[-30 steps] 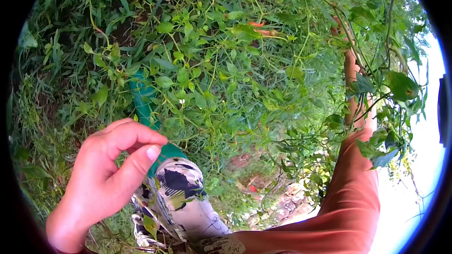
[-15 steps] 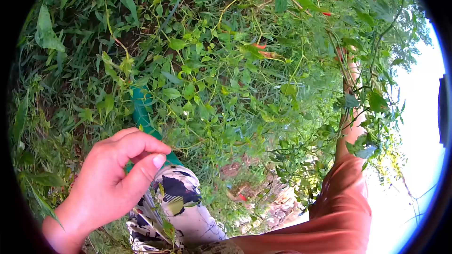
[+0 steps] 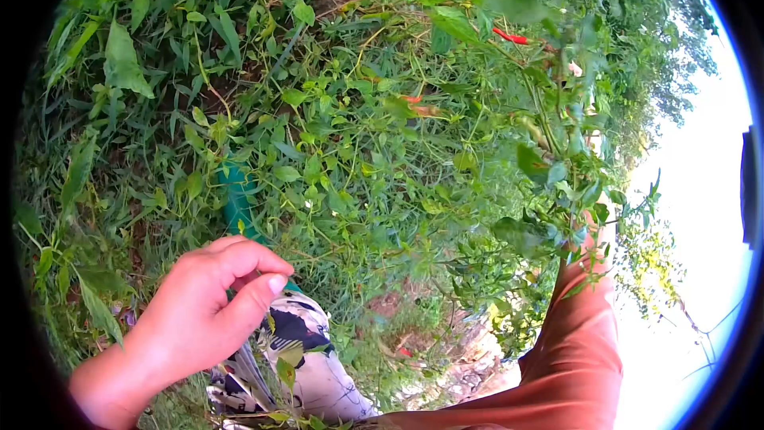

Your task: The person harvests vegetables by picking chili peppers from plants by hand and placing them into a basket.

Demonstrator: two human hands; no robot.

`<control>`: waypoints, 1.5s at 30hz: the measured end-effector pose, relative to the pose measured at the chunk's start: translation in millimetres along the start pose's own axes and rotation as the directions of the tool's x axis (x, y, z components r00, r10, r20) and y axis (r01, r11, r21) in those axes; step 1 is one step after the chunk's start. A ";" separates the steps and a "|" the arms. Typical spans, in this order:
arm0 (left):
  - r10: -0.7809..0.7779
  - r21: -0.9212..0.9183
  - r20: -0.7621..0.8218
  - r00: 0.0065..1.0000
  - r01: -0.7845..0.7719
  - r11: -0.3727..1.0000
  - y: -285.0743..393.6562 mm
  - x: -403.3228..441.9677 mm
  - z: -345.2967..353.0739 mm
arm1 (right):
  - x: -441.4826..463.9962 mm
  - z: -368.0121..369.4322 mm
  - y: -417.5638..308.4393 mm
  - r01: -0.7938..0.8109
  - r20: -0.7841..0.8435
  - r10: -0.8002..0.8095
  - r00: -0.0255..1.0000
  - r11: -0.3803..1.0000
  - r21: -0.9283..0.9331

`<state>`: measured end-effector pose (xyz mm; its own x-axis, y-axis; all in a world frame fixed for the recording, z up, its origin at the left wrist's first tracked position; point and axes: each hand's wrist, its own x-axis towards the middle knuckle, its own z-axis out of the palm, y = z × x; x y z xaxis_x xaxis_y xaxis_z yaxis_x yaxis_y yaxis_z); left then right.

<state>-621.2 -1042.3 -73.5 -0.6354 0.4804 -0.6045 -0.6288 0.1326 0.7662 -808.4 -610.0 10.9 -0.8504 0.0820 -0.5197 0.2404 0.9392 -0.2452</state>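
My left hand [image 3: 211,302] is at the lower left, thumb and index finger pinched together beside thin stems. Whatever lies between the fingertips, if anything, is too small to make out. My right arm, in an orange-brown sleeve [image 3: 577,334], reaches up on the right into a leafy pepper plant [image 3: 549,183]. Leaves cover most of my right hand [image 3: 574,69]; only small skin-coloured patches show, so its fingers cannot be read. A red chili pepper [image 3: 511,36] hangs just left of that hand. Another orange-red chili pepper [image 3: 423,110] hangs lower among the leaves.
Dense green weeds [image 3: 183,72] and pepper stems fill the ground. A green boot [image 3: 239,199] and patterned trousers [image 3: 306,342] show below, near my left hand. Pale rubble [image 3: 469,350] lies at lower middle. Bright sky [image 3: 684,215] is on the right.
The branches around my right hand have shifted, and the red chili there now appears farther left and lower. My left hand sits slightly lower in view, still pinched.
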 end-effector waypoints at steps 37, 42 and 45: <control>0.948 0.574 -0.106 0.301 -0.760 0.305 96.4 286.2 42.1 | 77.4 50.6 -42.3 0.185 -0.023 -0.186 0.982 0.938 0.292; 0.792 0.210 -0.046 0.609 -0.769 0.604 104.2 286.5 47.9 | 74.6 61.4 -46.5 0.210 0.031 -0.265 0.964 0.826 0.523; 0.969 0.914 0.096 0.229 -0.405 0.006 110.6 283.0 47.2 | 68.2 63.3 -49.4 0.258 -0.036 -0.255 0.966 0.958 0.125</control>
<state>-849.4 -850.8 -149.6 -0.7119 0.3215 0.6243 0.6636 0.5989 0.4483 -848.6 -671.9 -64.2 -0.9000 -0.1482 -0.4100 0.0698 0.8794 -0.4710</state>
